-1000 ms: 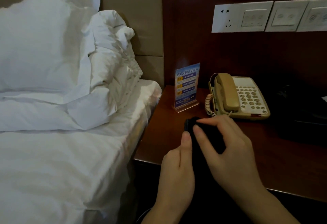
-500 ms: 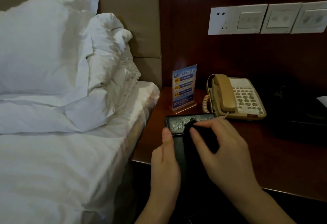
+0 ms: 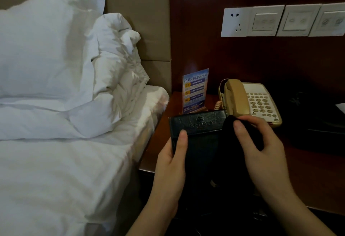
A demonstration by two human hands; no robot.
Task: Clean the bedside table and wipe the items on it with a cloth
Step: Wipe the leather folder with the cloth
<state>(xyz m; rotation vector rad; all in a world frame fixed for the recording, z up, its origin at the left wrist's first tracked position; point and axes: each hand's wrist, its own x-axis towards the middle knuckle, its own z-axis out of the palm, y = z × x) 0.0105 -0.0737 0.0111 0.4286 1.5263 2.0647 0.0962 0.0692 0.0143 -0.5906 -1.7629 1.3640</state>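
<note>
Low in the centre of the frame, the left hand [image 3: 170, 163] holds a black leather folder [image 3: 197, 123] by its left edge, thumb laid flat across the front just under the embossed top band, the other fingers hidden behind it. The folder stands tilted up over the front edge of the dark wooden bench [image 3: 160, 135], its top band facing the camera. To the right, the right hand [image 3: 261, 148] presses a dark cloth [image 3: 231, 142] against the folder's right side; its fingers are curled round the bunched cloth, index fingertip near the folder's upper right corner, thumb pressed lower on the cloth. Most of the folder's lower half sinks into shadow, so where the cloth ends cannot be told.

Just behind the folder, at centre frame, a blue printed sign [image 3: 195, 91] stands upright in a small holder, and beside it to the right sits a beige telephone [image 3: 250, 101] with its handset on the cradle. White wall switches and a socket [image 3: 280, 21] line the dark panel at upper right. White pillows [image 3: 46, 49] and a bed [image 3: 65, 170] fill the left side.
</note>
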